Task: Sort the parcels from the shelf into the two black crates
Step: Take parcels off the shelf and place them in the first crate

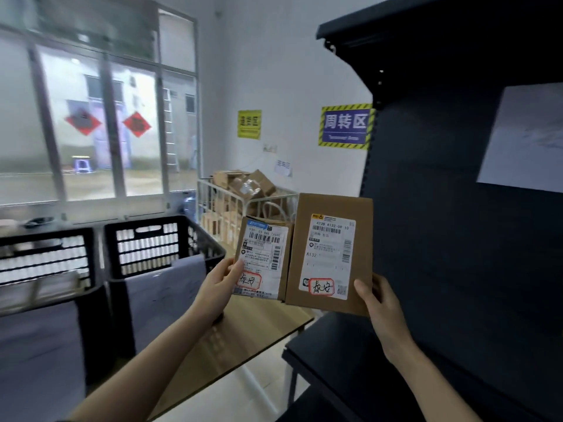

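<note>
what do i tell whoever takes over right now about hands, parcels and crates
Left hand grips the smaller parcel by its lower left corner; right hand grips the larger parcel by its lower right corner. Both held up, labels toward the camera, beside the shelf.
Neither is in a crate yet. Left crate and right crate stand to the left; contents too blurred to tell.
To do: put each parcel in its crate.

Blue wall sign (345, 126), yellow sign (249, 123), white wire cart (199, 199) of cardboard boxes (243, 184)
</note>
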